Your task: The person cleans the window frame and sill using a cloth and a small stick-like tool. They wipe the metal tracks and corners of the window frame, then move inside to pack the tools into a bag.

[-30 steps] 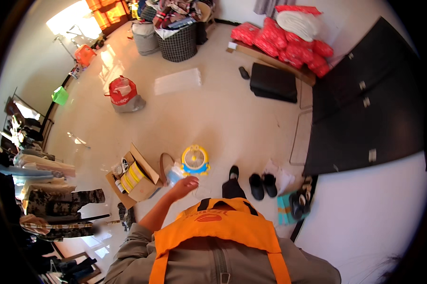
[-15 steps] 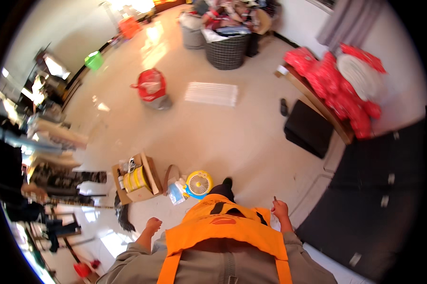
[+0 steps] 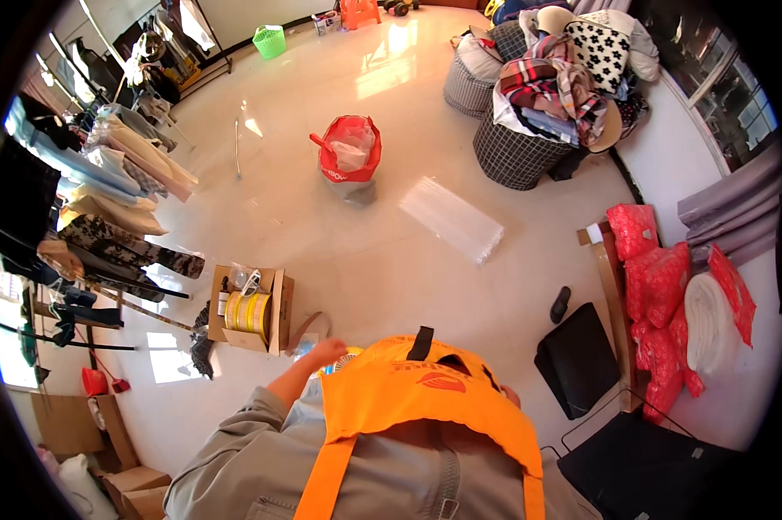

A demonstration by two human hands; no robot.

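Observation:
My left hand [image 3: 327,351] hangs in front of my waist, fingers curled in, with nothing showing in it. It overlaps the edge of a small yellow fan [image 3: 346,358], most of which lies hidden behind the hand and my orange apron [image 3: 438,390]. Only a sliver of my right hand [image 3: 510,396] shows past the apron's right edge; its fingers are hidden. Left of the fan, an open cardboard box [image 3: 280,312] holds a yellow-banded spool [image 3: 248,313] and small items.
Ahead stand a red bag [image 3: 349,149] and a heaped laundry basket [image 3: 516,158]; clear plastic sheeting [image 3: 451,218] lies between them. Garments hang on racks [image 3: 139,165] at left. To the right are a folded black case [image 3: 579,360], a dark shoe [image 3: 561,303] and red packages [image 3: 659,286].
My view has turned left, so the room's things sit farther right. My left hand has come in toward the apron. My right hand, earlier around a thin dark stick, is now mostly hidden.

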